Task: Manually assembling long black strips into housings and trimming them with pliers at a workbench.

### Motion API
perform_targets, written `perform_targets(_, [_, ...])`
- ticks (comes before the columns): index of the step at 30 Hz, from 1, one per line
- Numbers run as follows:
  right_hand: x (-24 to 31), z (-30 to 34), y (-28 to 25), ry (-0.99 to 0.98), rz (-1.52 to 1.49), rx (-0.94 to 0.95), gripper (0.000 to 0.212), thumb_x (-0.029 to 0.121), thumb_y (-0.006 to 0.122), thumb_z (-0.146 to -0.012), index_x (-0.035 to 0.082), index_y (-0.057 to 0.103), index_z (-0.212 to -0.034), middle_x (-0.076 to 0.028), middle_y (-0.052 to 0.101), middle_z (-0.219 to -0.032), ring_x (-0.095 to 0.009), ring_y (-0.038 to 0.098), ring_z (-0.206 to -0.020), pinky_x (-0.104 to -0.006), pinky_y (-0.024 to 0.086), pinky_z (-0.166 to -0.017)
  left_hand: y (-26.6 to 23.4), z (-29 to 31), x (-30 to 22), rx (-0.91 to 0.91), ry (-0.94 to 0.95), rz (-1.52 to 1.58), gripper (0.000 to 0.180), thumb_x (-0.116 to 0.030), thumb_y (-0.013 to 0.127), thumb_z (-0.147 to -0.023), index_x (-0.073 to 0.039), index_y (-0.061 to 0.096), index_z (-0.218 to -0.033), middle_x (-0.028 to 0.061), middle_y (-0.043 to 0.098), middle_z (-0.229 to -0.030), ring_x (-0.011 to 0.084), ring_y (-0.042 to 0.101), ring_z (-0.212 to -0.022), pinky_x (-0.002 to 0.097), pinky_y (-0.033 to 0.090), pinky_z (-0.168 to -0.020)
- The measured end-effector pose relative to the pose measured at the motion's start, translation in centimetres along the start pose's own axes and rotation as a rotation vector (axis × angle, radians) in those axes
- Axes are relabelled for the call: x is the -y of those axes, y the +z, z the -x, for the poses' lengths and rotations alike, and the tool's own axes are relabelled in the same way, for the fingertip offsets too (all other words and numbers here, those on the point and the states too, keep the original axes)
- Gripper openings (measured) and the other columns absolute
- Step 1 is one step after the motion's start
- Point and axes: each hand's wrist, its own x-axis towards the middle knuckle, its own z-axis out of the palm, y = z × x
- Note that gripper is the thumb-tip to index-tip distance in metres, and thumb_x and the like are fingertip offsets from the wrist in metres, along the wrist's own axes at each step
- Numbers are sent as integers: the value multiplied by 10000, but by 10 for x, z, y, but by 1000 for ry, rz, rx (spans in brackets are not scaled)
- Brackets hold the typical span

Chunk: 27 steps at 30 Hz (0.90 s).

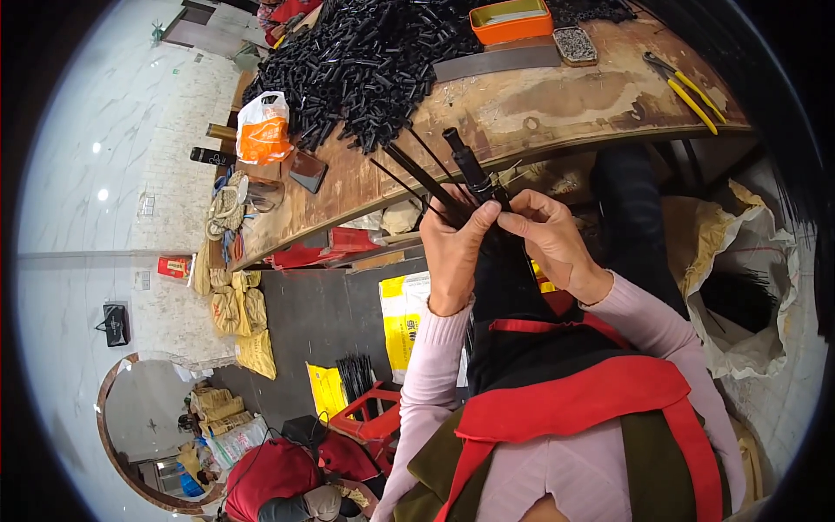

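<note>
Just off the near edge of the workbench, my left hand (454, 252) is closed round a bundle of thin black rods (422, 178), which looks like part of an umbrella frame. A stepped black plastic tube (468, 163) sticks up between my hands, tilted toward the bench. My left thumb presses at the tube's lower end. Close against it, my right hand (557, 244) has thumb and forefinger pinched together beside the tube's base. Whatever lies between those fingertips is too small to make out. The lower part of the bundle is hidden behind my hands.
On the wooden bench (557, 96) lie a heap of black plastic tubes (365, 70), an orange box (511, 21), a tray of small metal pieces (575, 45) and yellow-handled pliers (691, 91). A phone (308, 171) sits left. An open sack (739, 287) stands right; another person (274, 478) is lower left.
</note>
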Motion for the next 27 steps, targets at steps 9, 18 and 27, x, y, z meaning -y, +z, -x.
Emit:
perform_targets(9, [-2, -15, -6, 20, -113, 52, 185, -19, 716, -852, 56, 635, -1000, -3, 646, -981, -79, 592, -961, -219, 458, -858, -3, -1, 8, -32, 110, -131, 165, -76, 724, -875, -3, 628, -987, -19, 624, -890, 58, 547, -803, 200, 444, -722])
perform_targets(18, [-6, -5, 6, -70, 46, -25, 179, 17, 736, -847, 98, 593, -920, 47, 573, -861, -37, 531, -824, -190, 404, -754, -3, -5, 6, -50, 94, -85, 189, -22, 719, -865, 11, 631, -1028, 3, 645, -896, 68, 563, -809, 206, 458, -736])
perform_targets(27, [-7, -22, -8, 40, -102, -1, 181, -17, 728, -842, 51, 634, -981, -20, 653, -980, -105, 607, -893, -229, 466, -865, -3, -3, 1, 10, 92, -148, 233, -67, 668, -911, 75, 613, -1088, 157, 695, -1033, 227, 669, -1004, 314, 522, -888])
